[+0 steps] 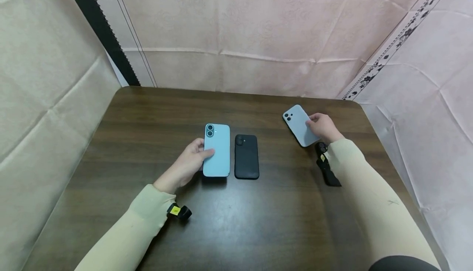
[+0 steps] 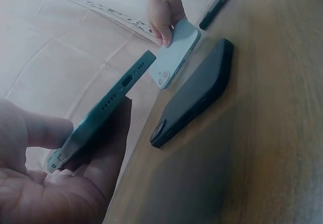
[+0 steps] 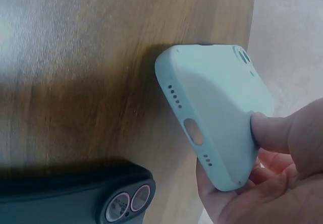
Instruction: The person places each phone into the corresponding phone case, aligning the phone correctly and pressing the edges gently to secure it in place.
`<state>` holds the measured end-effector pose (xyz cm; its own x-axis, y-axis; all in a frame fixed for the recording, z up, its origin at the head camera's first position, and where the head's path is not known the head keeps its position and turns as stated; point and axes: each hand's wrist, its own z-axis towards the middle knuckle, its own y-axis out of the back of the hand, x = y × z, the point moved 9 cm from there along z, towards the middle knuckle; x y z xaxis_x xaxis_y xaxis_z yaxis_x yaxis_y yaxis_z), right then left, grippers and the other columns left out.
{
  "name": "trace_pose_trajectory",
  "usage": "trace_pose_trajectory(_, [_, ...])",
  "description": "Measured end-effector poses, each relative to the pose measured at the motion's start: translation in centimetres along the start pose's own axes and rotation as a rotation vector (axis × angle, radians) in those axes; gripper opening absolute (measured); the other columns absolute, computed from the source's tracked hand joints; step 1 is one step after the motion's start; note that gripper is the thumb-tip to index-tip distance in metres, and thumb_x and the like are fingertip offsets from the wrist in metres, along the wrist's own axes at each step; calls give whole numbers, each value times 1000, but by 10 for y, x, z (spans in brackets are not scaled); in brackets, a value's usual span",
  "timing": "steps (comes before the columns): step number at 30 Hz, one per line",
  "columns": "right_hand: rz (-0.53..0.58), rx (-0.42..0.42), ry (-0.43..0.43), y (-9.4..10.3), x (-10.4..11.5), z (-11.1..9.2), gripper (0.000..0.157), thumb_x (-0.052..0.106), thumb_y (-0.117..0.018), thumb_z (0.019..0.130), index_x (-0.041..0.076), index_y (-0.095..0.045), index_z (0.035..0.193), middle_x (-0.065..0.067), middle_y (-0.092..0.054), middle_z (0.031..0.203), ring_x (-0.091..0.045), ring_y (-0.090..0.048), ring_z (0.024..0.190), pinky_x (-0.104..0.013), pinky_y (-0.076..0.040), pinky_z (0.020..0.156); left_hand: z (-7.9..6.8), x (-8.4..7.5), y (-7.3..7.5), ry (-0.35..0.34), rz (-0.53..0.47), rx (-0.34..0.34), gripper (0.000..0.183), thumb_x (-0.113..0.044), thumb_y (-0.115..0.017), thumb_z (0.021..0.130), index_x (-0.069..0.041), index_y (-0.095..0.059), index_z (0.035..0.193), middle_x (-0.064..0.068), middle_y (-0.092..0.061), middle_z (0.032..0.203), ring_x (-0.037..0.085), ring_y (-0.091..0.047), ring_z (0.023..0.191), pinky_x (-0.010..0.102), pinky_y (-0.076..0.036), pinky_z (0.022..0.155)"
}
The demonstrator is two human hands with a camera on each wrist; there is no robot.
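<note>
A light blue phone (image 1: 217, 156) with two stacked lenses is in my left hand (image 1: 188, 162), thumb on its back and fingers beneath. The left wrist view shows that phone's bottom edge (image 2: 113, 93), raised above the table. My right hand (image 1: 325, 128) grips a pale blue phone case (image 1: 301, 125) at its lower corner. Through the case's oval port slot (image 3: 193, 131) the background shows. The case is tilted; whether it touches the table I cannot tell. Beside the left hand's phone, a black phone (image 1: 246, 157) lies back up on the table.
Another black phone (image 1: 329, 174) lies under my right wrist, partly hidden by the sleeve; its lenses (image 3: 128, 204) show in the right wrist view. The brown wooden table (image 1: 266, 221) ends at pale cloth hangings (image 1: 258, 28) at the back and both sides.
</note>
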<state>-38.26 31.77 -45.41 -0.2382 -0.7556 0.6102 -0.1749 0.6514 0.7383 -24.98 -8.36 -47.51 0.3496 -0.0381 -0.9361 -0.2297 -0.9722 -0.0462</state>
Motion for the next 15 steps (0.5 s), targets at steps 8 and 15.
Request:
trace_pose_trajectory(8, [83, -3, 1, -7, 8, -11, 40, 25, -47, 102, 2, -46, 135, -24, -47, 129, -34, -49, 108, -48, -46, 86, 2, 2, -4, -7, -46, 25, 32, -16, -45, 103, -1, -38, 130, 18, -61, 123, 26, -62, 109, 43, -51, 90])
trace_pose_trajectory(15, [296, 120, -30, -31, 29, -25, 42, 28, -52, 101, 5, -45, 136, -20, -46, 131, -30, -50, 109, -43, -47, 87, 5, 3, -3, 7, -58, 15, 38, -32, -46, 103, -5, -41, 128, 15, -56, 126, 26, -57, 113, 43, -50, 91])
